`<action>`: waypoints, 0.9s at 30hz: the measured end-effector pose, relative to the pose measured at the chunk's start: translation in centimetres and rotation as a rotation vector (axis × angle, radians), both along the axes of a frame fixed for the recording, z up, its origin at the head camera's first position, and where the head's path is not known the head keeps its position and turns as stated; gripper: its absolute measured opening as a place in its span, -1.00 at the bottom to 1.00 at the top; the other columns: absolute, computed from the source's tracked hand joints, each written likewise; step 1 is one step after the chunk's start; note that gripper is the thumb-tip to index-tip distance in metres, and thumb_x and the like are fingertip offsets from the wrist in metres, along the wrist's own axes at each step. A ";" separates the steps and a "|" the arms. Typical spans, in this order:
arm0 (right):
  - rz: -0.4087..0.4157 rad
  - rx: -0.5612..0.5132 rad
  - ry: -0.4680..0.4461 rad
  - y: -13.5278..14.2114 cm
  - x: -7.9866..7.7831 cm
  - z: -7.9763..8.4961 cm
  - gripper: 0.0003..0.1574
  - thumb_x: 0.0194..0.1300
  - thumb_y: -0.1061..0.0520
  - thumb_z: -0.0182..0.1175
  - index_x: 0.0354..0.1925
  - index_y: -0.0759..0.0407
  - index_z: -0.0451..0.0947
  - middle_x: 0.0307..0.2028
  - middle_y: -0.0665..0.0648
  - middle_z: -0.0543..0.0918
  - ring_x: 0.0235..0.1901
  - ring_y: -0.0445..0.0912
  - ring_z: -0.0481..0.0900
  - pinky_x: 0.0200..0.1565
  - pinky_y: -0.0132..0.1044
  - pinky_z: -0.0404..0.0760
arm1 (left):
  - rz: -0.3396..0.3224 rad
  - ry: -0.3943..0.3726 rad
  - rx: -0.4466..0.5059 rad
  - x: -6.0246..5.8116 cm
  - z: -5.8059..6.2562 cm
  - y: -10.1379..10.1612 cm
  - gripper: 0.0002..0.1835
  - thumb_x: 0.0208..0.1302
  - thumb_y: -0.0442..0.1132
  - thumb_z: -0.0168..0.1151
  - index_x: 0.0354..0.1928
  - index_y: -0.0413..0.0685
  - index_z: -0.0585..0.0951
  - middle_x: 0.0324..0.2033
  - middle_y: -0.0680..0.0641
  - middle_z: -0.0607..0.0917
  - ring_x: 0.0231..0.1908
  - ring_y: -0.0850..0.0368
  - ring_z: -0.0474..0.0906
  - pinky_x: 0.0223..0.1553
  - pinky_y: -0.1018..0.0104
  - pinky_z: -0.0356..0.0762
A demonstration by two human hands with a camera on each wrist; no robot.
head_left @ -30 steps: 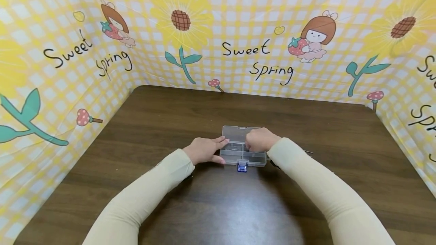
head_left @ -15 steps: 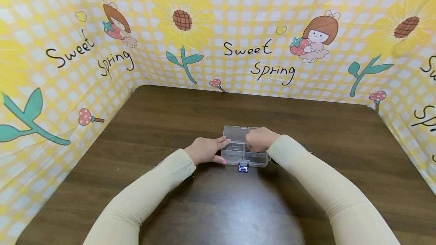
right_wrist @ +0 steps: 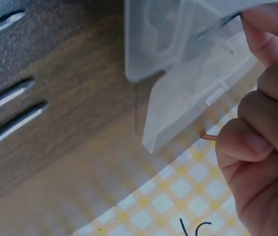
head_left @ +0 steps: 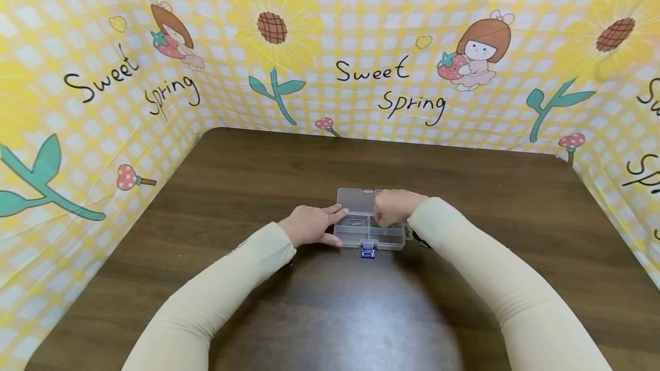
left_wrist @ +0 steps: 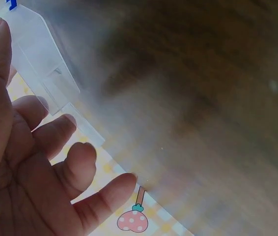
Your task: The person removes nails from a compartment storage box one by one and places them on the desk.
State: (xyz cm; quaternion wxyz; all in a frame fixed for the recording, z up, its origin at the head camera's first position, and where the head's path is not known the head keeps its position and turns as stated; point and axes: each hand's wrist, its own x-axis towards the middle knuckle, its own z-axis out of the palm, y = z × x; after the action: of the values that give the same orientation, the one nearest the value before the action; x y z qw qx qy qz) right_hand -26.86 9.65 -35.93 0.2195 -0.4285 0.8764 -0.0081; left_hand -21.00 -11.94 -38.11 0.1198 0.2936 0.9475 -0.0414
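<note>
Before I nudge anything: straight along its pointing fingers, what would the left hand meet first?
The left hand would likely meet the clear box first, at its left side; the fingertips are right there, exact contact unclear.

Clear box [head_left: 352,237]: R hand [head_left: 399,206] covers part of rear R compartment in head view, its fingertips hidden there. Small metal pcs [head_left: 354,223] in box's rear L compartment: too small to ID. Thin dark pc [right_wrist: 219,26] at box, R-wrist view: blurred, type unclear. Metal rods [right_wrist: 13,127] beside box: cut off by L edge

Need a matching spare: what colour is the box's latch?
The latch is blue; clearest in head view.
</note>
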 end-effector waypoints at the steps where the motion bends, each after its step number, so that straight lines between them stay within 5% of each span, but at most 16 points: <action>1: -0.006 -0.008 0.004 0.1 0.0 0.2 -0.72 0.11 0.35 0.11 -0.66 0.12 0.53 -0.66 -0.08 0.43 -0.64 -0.24 0.28 -0.51 -0.39 0.33 | 0.005 -0.005 -0.001 0.0 0.1 0.0 -0.12 0.12 0.33 0.15 0.43 0.10 0.27 0.37 0.00 0.32 0.00 0.00 0.60 -0.52 0.22 0.47; 16: -0.080 -0.055 0.003 3.3 0.1 1.8 -0.84 0.02 0.26 0.18 -0.63 0.12 0.61 -0.63 -0.09 0.52 -0.60 -0.23 0.35 -0.50 -0.35 0.39 | 0.028 -0.052 -0.001 0.0 0.1 -0.1 -0.12 0.15 0.31 0.13 0.46 0.13 0.21 0.41 0.03 0.24 0.01 -0.02 0.59 -0.57 0.26 0.39; 27: -0.115 -0.099 -0.037 8.7 1.6 1.0 -0.84 -0.03 0.30 0.16 -0.64 0.14 0.59 -0.65 -0.10 0.53 -0.62 -0.26 0.37 -0.50 -0.35 0.44 | 0.045 -0.063 0.005 0.0 0.0 0.0 -0.11 0.14 0.32 0.14 0.47 0.16 0.20 0.41 0.05 0.23 0.05 0.00 0.57 -0.54 0.26 0.40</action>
State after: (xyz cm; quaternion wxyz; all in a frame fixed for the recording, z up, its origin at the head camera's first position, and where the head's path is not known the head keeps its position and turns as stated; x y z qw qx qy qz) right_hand -25.23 18.37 -34.98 0.2135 -0.3875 0.8939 -0.0722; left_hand -21.01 -11.98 -38.13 0.1499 0.2738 0.9496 -0.0272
